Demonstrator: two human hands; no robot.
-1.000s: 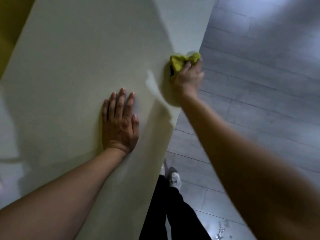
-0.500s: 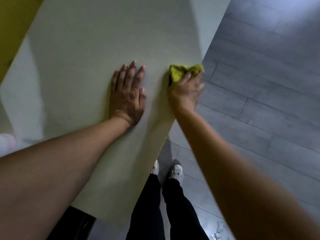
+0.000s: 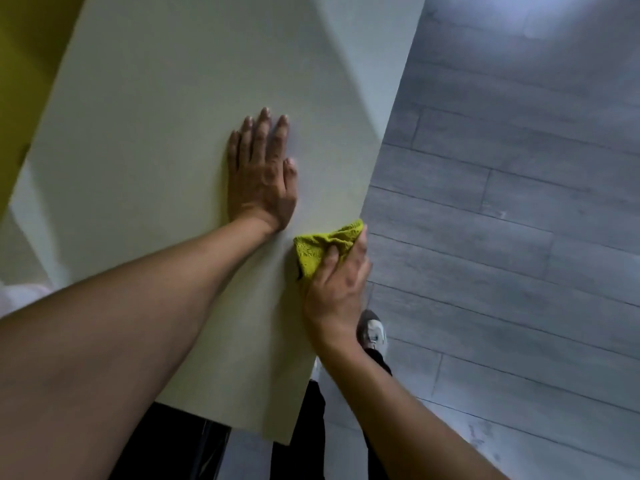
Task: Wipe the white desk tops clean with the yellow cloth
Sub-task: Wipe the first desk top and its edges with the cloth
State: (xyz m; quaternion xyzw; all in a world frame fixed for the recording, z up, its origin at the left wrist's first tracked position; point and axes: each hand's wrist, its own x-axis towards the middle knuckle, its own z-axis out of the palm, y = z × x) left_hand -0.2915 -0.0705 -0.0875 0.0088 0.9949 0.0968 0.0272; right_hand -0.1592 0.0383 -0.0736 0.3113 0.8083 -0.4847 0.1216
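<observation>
The yellow cloth (image 3: 323,247) was bunched into a crumpled wad at the right edge of the tabletop (image 3: 156,140), just beside the heel of my left hand (image 3: 261,174). Its long axis ran slantwise, from a lower corner on the tabletop up toward a corner that poked slightly past the tabletop's edge over the floor (image 3: 519,202). My right hand (image 3: 337,282) covered the cloth's near part, so how far it reached under my palm was hidden. My right fingers (image 3: 331,254) were curled round the cloth, the thumb pressed across its top; the other fingertips wrapped past the tabletop's edge and were mostly out of sight. No label or writing could be made out on the cloth.

My left hand lay flat on the tabletop, away from the cloth toward the tabletop's middle, its fingers straight and close together, holding nothing. Both forearms ran out of the bottom of the view.

Beyond the tabletop's right edge lay grey plank floor. One pale shoe (image 3: 373,332) showed just under my right wrist, with dark trouser legs (image 3: 304,438) below the tabletop's near end, partly cut off. A yellow surface (image 3: 24,81) bordered the tabletop's left side; what it was I could not tell.
</observation>
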